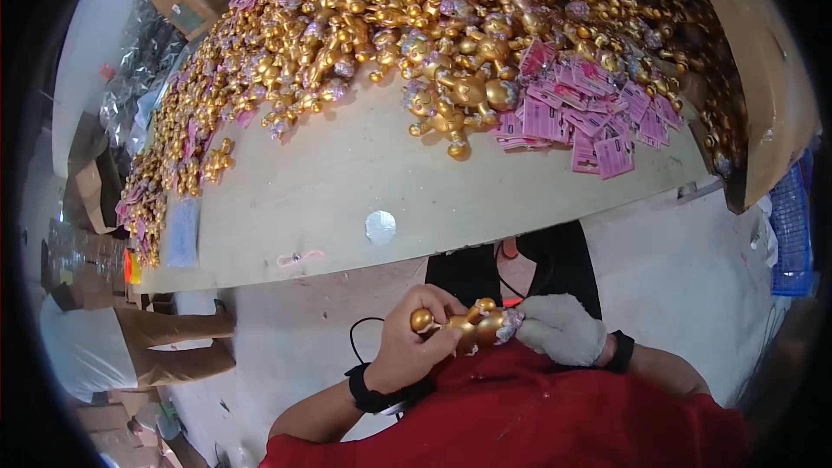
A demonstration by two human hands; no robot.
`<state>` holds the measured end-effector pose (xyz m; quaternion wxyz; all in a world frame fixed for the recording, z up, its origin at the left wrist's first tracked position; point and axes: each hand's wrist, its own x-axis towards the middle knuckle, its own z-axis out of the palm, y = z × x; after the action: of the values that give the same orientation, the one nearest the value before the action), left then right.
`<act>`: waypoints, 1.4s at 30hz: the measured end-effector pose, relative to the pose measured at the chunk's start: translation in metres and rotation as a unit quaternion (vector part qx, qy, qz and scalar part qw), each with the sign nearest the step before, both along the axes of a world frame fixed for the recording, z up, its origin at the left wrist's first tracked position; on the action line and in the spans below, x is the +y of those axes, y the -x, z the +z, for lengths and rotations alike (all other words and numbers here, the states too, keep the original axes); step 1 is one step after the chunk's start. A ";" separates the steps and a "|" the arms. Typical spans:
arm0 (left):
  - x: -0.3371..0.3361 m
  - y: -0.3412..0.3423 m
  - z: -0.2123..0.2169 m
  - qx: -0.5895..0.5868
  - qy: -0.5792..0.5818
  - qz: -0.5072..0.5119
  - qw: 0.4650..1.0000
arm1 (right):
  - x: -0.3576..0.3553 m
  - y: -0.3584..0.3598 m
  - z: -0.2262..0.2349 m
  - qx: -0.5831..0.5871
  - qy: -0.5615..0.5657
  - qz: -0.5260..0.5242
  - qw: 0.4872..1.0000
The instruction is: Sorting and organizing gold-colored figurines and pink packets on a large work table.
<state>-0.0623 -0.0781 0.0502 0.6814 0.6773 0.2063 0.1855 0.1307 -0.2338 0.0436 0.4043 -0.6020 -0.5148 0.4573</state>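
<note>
Below the table edge, close to my chest, my left hand [418,342] is bare and grips a gold figurine [464,323] by its round end. My right hand [562,328] wears a white fabric glove and is closed on the figurine's other end, where a glittery pink part shows. Both wrists carry black bands. A large heap of the same gold figurines [433,17] covers the far half of the wooden table [347,182].
A pile of pink cards [589,113] lies at the table's right. A small clear bag [183,232] and a round silver sticker [380,226] lie near the front edge. A cardboard wall [763,78] stands at right, a blue crate [793,234] beyond. Another person [130,347] sits at lower left.
</note>
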 end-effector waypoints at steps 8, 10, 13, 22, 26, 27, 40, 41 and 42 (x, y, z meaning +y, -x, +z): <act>-0.003 0.002 -0.009 -0.001 0.116 0.058 0.992 | 0.000 0.001 -0.011 -0.035 -0.053 -0.002 0.998; -0.003 0.003 -0.012 -0.004 0.141 0.064 0.988 | -0.001 -0.002 -0.005 -0.027 -0.063 0.010 0.998; -0.003 0.000 -0.012 0.002 0.152 0.067 0.986 | -0.004 0.001 -0.011 0.007 -0.012 -0.009 1.000; -0.006 -0.006 -0.010 0.000 0.176 0.078 0.981 | -0.006 0.003 -0.005 0.130 0.061 -0.028 0.989; -0.006 -0.002 -0.004 0.008 0.082 0.071 0.994 | -0.004 0.000 -0.015 -0.054 -0.068 0.008 0.996; -0.006 0.001 -0.001 0.017 0.052 0.066 0.996 | -0.004 0.001 -0.019 -0.087 -0.086 0.023 0.992; -0.013 0.001 -0.005 -0.019 -0.139 0.050 0.989 | -0.001 -0.004 -0.017 -0.057 -0.031 0.027 0.998; -0.011 0.001 -0.004 -0.018 -0.149 0.040 0.988 | 0.001 -0.004 -0.017 -0.055 -0.019 0.024 0.998; -0.010 0.003 -0.004 -0.015 -0.150 0.035 0.988 | 0.002 -0.002 -0.017 -0.052 -0.007 0.021 0.998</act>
<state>-0.0650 -0.0882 0.0462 0.5684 0.7611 0.1899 0.2482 0.1331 -0.2322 0.0266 0.3714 -0.6114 -0.5507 0.4301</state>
